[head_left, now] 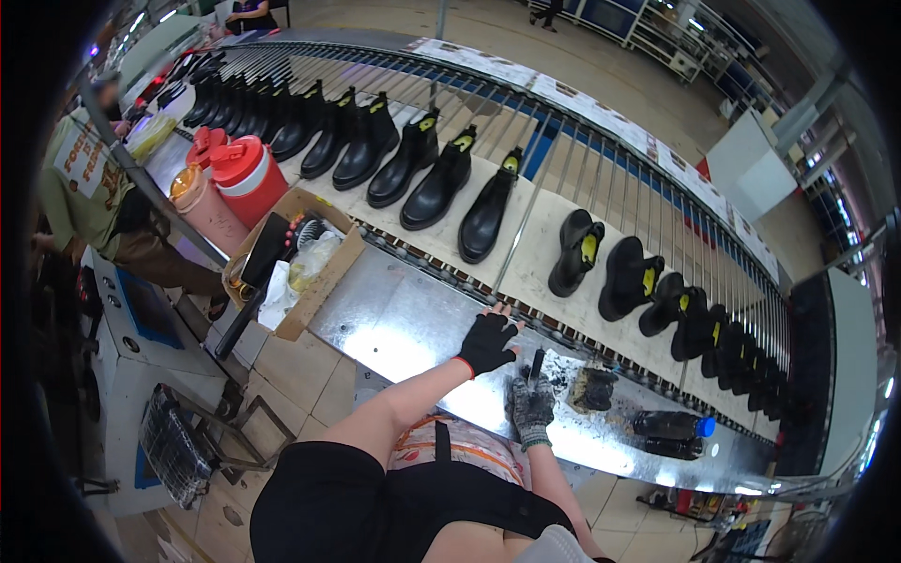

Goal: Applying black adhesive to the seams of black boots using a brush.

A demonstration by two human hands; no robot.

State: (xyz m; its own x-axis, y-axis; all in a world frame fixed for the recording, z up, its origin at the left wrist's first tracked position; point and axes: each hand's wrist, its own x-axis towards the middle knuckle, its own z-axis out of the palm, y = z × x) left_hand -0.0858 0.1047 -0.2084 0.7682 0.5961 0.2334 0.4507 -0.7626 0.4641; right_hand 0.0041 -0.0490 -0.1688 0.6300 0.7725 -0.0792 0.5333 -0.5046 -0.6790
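Observation:
My left hand [488, 343], in a black fingerless glove with a red cuff, rests on the metal ledge beside the conveyor, fingers spread and holding nothing. To its right, my right hand [532, 403] in a dirty grey knit glove is closed around a short dark tool [537, 364]; its working end cannot be made out. Right of that hand lie a stained white sheet [563, 369] and a blackened sponge-like block [594, 388]. Black ankle boots [491, 211] with yellow-green linings stand in a row across the conveyor [526, 246], the closest ones just beyond my hands.
A cardboard box [319, 300] of tools and bags sits on the ledge's left end, near red and pink jugs [249, 178]. A dark bottle with a blue cap [671, 426] lies at right. Another person [103, 178] stands at far left, behind a chair [178, 446].

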